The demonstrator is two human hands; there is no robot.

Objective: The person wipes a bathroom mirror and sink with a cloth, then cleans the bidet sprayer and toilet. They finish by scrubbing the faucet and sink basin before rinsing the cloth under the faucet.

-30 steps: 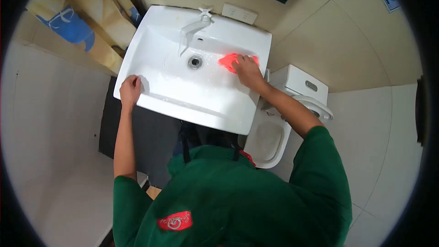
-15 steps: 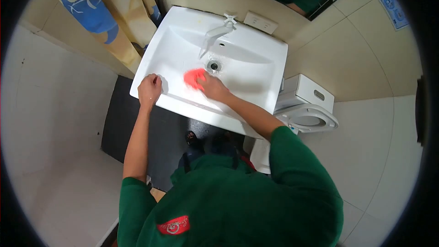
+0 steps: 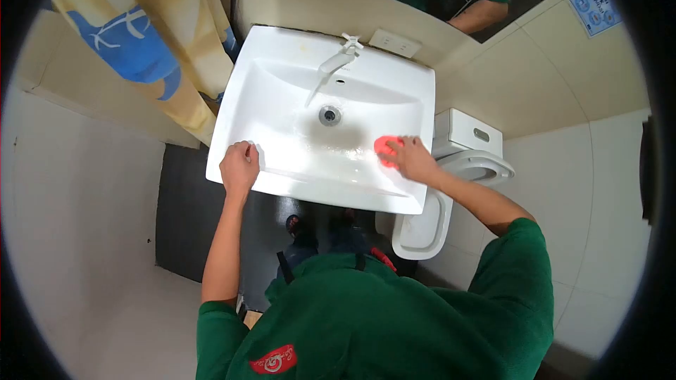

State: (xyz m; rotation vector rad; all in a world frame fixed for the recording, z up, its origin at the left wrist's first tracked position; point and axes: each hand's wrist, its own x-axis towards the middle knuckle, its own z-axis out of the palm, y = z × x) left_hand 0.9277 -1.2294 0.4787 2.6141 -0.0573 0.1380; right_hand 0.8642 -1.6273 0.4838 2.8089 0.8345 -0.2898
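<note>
Head view: right hand (image 3: 412,160) presses a bright red, bunched-up cloth (image 3: 386,150) against the wet white sink (image 3: 282,98), right of the drain (image 3: 329,115); left hand (image 3: 239,167) grips the sink's front rim.

The washbasin (image 3: 282,91) under my hands looks like glossy white ceramic, smooth and wet, with a shiny metal drain (image 3: 329,115) and a white matt-looking tap (image 3: 335,62). The red pad (image 3: 384,150) beneath my right hand (image 3: 412,159) seems soft, spongy or cloth-like. The patterned curtain (image 3: 141,49) looks like thin smooth fabric or plastic, the toilet (image 3: 468,144) glossy white, and the wall tiles (image 3: 556,84) smooth beige with a dull sheen.
</note>
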